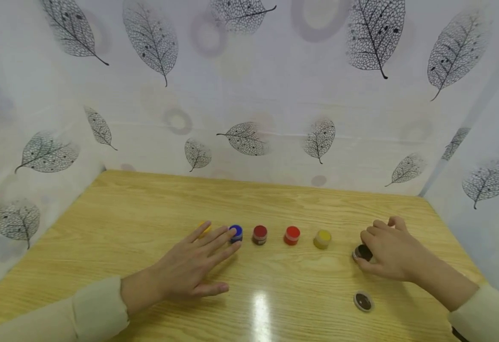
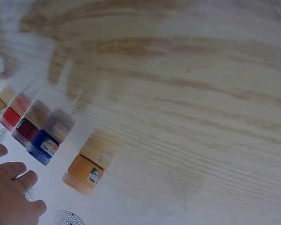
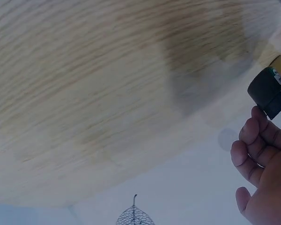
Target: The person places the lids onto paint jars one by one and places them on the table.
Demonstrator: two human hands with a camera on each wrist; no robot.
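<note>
My right hand (image 1: 392, 249) pinches a small dark paint jar (image 1: 364, 252) between thumb and fingers at the right of the table. The right wrist view shows that dark jar (image 3: 264, 89) at the fingertips of the right hand (image 3: 267, 164). Nearer to me lies a round dark lid (image 1: 363, 301) with a pale rim. My left hand (image 1: 187, 261) is stretched out with spread fingers, partly covering the blue jar (image 1: 235, 232) and the orange jar (image 1: 205, 230). In the left wrist view its fingers look apart from the blue jar (image 2: 43, 146) and orange jar (image 2: 84, 173).
Between the hands stand a maroon jar (image 1: 259, 234), a red jar (image 1: 292, 235) and a yellow jar (image 1: 322, 239), roughly in a row with the others. The wooden table (image 1: 155, 199) meets a leaf-patterned sheet (image 1: 266, 95) at its back and sides.
</note>
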